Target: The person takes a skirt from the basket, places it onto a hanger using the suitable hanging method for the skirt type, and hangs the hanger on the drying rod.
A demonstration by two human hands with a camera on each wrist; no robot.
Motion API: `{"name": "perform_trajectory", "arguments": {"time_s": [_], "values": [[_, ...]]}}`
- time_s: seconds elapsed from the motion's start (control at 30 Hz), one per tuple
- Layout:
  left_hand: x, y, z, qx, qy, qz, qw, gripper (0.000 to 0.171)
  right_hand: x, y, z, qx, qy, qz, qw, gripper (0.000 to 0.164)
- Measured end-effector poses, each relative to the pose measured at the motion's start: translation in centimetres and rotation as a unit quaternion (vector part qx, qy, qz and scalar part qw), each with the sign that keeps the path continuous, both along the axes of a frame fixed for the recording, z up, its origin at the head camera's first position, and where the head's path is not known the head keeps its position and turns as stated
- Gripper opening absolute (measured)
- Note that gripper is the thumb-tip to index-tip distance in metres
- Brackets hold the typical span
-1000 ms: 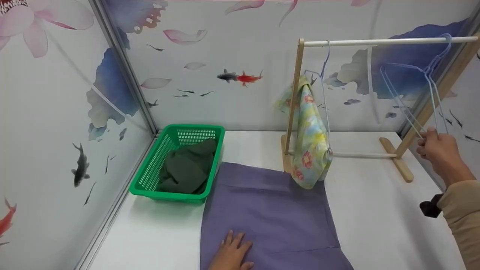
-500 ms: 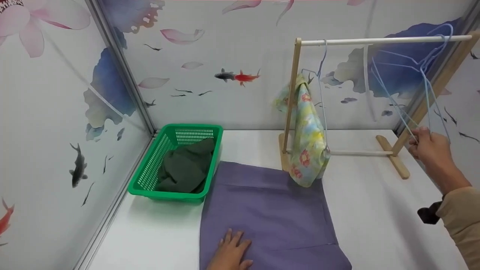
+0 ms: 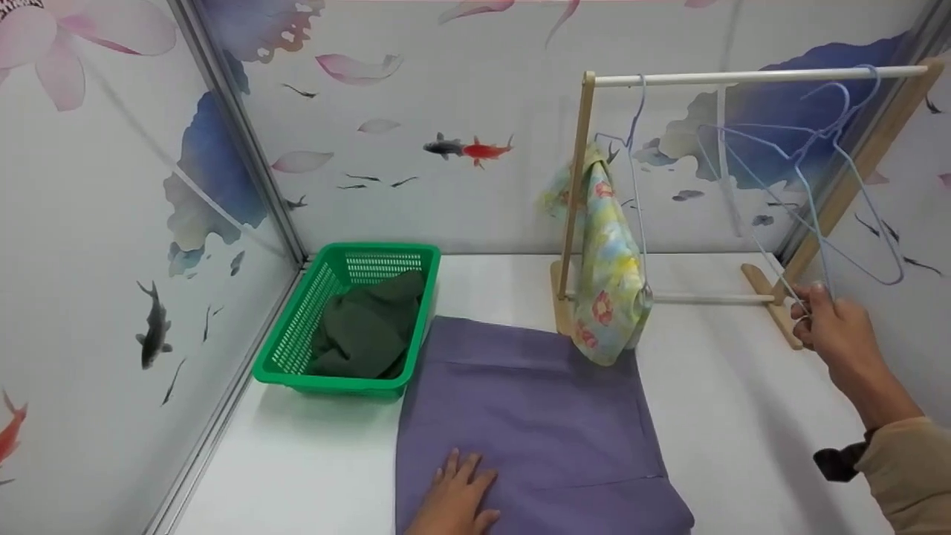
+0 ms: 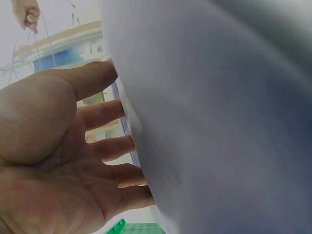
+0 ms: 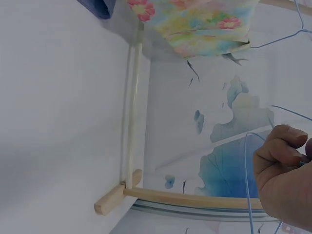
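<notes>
My right hand (image 3: 839, 334) pinches the lower part of a thin blue wire hanger (image 3: 845, 104), whose hook stands below the rail, clear of it. Behind it, another blue hanger (image 3: 901, 269) hangs from the rail. In the right wrist view, curled fingers of the right hand (image 5: 282, 170) hold the wire. My left hand (image 3: 455, 496) rests on a purple cloth garment (image 3: 520, 416) laid out on the table, fingers spread. The left wrist view shows the left hand (image 4: 58, 156) with its fingertips hidden at the pale-looking cloth (image 4: 195, 122).
A wooden rack with a white rail (image 3: 713, 77) stands at the back right. From its left end a floral cloth (image 3: 613, 260) hangs on a hanger, its lower end over the purple garment. A green basket (image 3: 275, 371) holds a dark green cloth (image 3: 371, 327).
My right hand has drawn the hanger down and left, and its hook has come off the rail. The left hand stays on the purple garment.
</notes>
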State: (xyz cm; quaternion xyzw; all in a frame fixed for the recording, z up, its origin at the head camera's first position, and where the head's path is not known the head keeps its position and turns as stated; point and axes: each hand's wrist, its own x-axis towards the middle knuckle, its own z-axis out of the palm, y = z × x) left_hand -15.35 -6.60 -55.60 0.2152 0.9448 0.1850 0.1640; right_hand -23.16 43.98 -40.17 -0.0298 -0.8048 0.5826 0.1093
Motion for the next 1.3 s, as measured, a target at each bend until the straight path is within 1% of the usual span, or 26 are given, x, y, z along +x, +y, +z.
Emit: {"name": "perform_trajectory", "arguments": {"time_s": [0.1, 0.2, 0.33, 0.43, 0.6, 0.73, 0.83, 0.9, 1.0, 1.13, 1.2, 1.3], "values": [[0.0, 0.0, 0.2, 0.0, 0.001, -0.001, 1.0, 0.051, 1.0, -0.6, -1.8, 0.015, -0.011, 0.012, 1.0, 0.044], [0.0, 0.0, 0.2, -0.001, 0.003, -0.003, 1.0, 0.051, 2.2, -1.3, -4.0, 0.034, -0.013, 0.017, 0.999, 0.043], [0.0, 0.0, 0.2, 0.001, 0.004, -0.001, 1.0, 0.051, 4.0, -2.3, -6.9, 0.083, -0.028, 0.019, 0.996, 0.052], [0.0, 0.1, 0.3, 0.003, 0.004, 0.001, 1.0, 0.051, 5.5, -2.7, -8.5, 0.104, -0.056, 0.024, 0.993, 0.06], [0.0, 0.0, 0.2, 0.004, 0.019, -0.009, 0.9998, 0.051, 8.0, -2.9, -10.6, 0.089, -0.123, 0.029, 0.988, 0.069], [0.0, 0.0, 0.4, 0.005, 0.014, -0.014, 0.9998, 0.052, 9.5, -3.2, -11.9, 0.077, -0.18, 0.019, 0.98, 0.076], [0.1, 0.0, 0.5, 0.006, 0.009, -0.017, 0.9998, 0.053, 10.0, -3.4, -12.7, 0.077, -0.222, 0.015, 0.972, 0.08], [0.2, 0.0, 0.4, 0.004, 0.011, -0.02, 0.9997, 0.053, 10.2, -3.6, -13.1, 0.093, -0.236, 0.016, 0.967, 0.081], [0.3, 0.0, 0.4, -0.002, 0.012, -0.021, 0.9997, 0.054, 10.4, -4.0, -13.6, 0.149, -0.249, 0.016, 0.957, 0.078], [0.3, 0.0, 0.5, -0.009, 0.012, -0.021, 0.9997, 0.054, 10.6, -4.7, -14.0, 0.223, -0.246, 0.026, 0.943, 0.069], [0.4, 0.0, 0.5, -0.009, 0.009, -0.021, 0.9997, 0.054, 10.7, -5.1, -14.1, 0.237, -0.247, 0.029, 0.939, 0.065], [0.4, 0.1, 0.5, -0.012, 0.006, -0.023, 0.9996, 0.054, 11.1, -5.8, -14.4, 0.246, -0.253, 0.03, 0.935, 0.053]]}}
